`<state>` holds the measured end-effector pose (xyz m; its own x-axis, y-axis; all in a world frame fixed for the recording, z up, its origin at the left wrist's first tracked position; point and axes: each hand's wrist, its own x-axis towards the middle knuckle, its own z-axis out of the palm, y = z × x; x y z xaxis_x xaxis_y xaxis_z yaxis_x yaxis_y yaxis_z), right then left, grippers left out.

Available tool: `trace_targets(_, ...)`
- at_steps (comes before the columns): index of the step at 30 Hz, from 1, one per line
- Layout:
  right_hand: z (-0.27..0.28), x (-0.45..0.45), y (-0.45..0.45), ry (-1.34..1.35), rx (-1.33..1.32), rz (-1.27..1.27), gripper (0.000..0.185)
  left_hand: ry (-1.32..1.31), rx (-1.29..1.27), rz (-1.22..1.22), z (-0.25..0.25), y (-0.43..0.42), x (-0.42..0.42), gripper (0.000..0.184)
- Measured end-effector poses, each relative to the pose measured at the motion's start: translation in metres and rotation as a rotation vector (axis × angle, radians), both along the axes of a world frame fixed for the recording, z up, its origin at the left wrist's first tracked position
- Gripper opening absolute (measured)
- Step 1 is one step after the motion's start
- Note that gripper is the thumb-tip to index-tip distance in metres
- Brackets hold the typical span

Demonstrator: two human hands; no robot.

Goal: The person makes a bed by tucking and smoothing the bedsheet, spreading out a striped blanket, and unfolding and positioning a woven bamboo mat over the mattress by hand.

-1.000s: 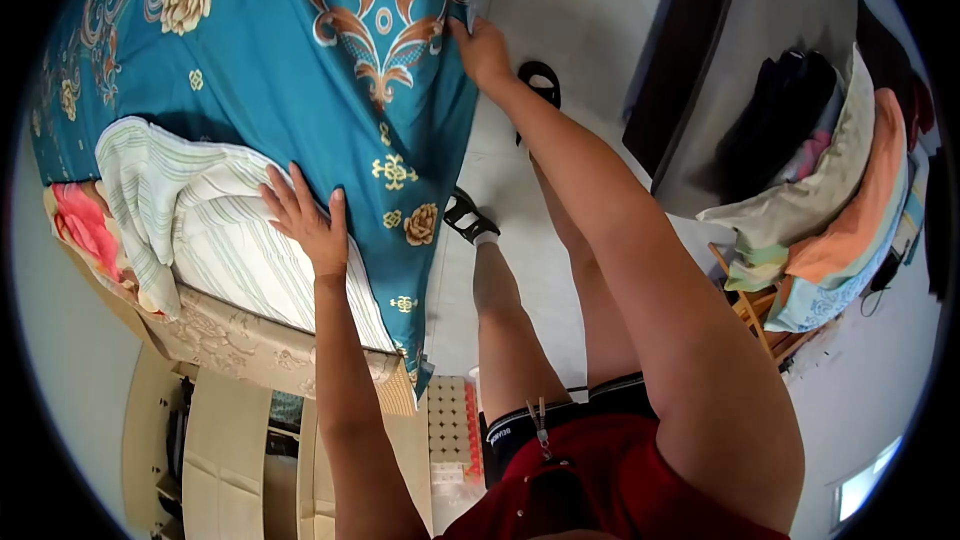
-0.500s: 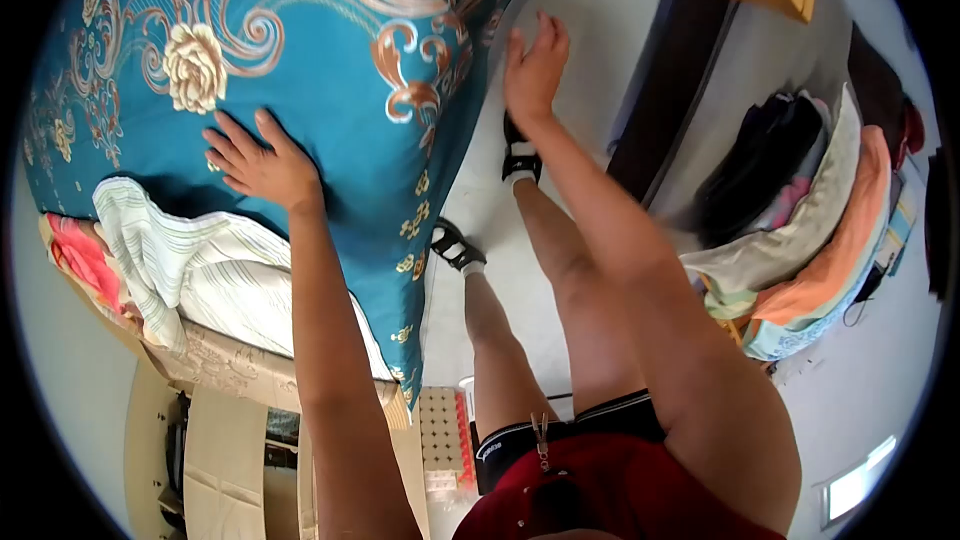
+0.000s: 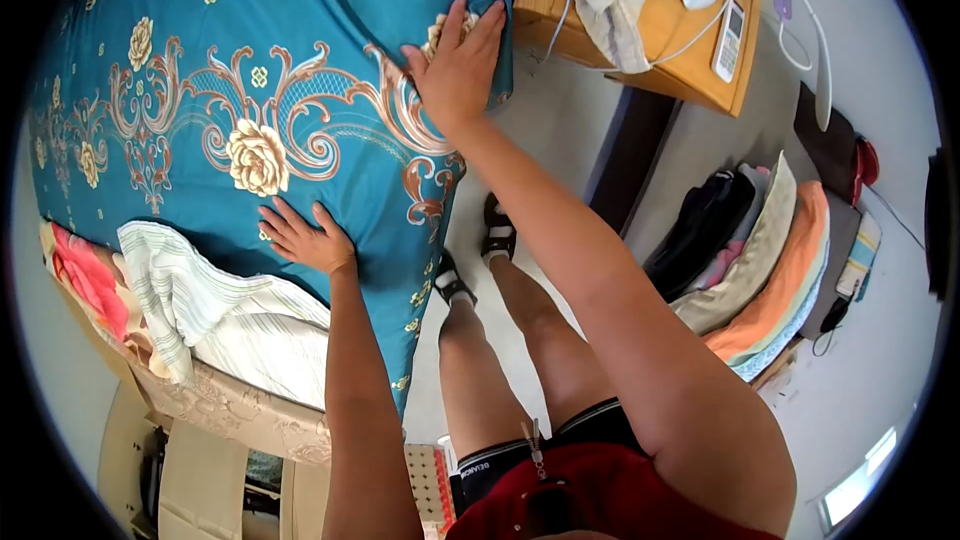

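We record the teal bedspread (image 3: 245, 30) as smooth cloth with a faint sheen, the striped sheet (image 3: 210, 300) as matt cloth, the nightstand (image 3: 675, 30) as smooth wood, the remote (image 3: 730, 42) as plastic.

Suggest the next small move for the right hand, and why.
Probably slide the right hand lightly toward the nearby edge of the teal floral bedcover: it lies palm-down close to that edge, and the fabric around it looks creased.
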<state>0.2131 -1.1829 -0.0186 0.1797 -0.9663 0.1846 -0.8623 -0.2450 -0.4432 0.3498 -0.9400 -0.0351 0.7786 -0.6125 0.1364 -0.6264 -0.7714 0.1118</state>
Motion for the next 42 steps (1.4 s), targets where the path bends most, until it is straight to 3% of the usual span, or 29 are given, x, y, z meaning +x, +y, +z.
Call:
trace_targets(9, 0.011, 0.02, -0.049, 0.146, 0.205, -0.153, 0.092, 0.036, 0.019, -0.007, 0.005, -0.001, 0.005, 0.064)
trace_targets(12, 0.023, 0.024, -0.097, -0.171, 0.509, -0.386, 0.102, 0.064, 0.035, 0.002, 0.008, 0.0, 0.006, 0.064)
trace_targets(16, 0.017, 0.039, -0.124, 0.002, 0.498, -0.608, 0.108, 0.113, 0.053, -0.001, 0.013, -0.002, 0.01, 0.064)
trace_targets(19, 0.025, 0.033, -0.126, -0.034, 0.604, -0.584, 0.105, 0.165, 0.057, -0.018, 0.023, -0.002, 0.013, 0.065)
trace_targets(21, 0.023, 0.006, -0.119, -0.163, 0.624, -0.382, 0.1, 0.242, -0.011, -0.048, 0.033, -0.015, 0.01, 0.064)
trace_targets(26, 0.054, -0.012, -0.112, -0.388, 0.857, -0.212, 0.081, 0.472, -0.095, -0.319, 0.056, -0.098, -0.023, 0.059)
trace_targets(29, 0.107, 0.009, -0.103, -0.637, 0.965, -0.013, 0.072, 0.47, -0.117, -0.423, 0.051, -0.147, -0.048, 0.059)
trace_targets(32, 0.111, 0.016, -0.127, 0.204, 0.244, 0.485, 0.063, 0.533, -0.143, -0.453, 0.059, -0.189, -0.057, 0.059)
trace_targets(35, 0.091, 0.014, -0.178, 0.648, 0.198, 0.442, 0.052, 0.599, -0.252, -0.409, 0.064, -0.217, -0.064, 0.059)
trace_targets(38, 0.07, -0.005, -0.215, 0.808, 0.313, 0.494, 0.042, 0.61, -0.26, -0.391, 0.066, -0.24, -0.073, 0.058)
trace_targets(42, 0.053, -0.017, -0.239, 0.872, 0.212, 0.785, 0.019, 0.574, -0.146, -0.426, 0.069, -0.266, -0.089, 0.057)
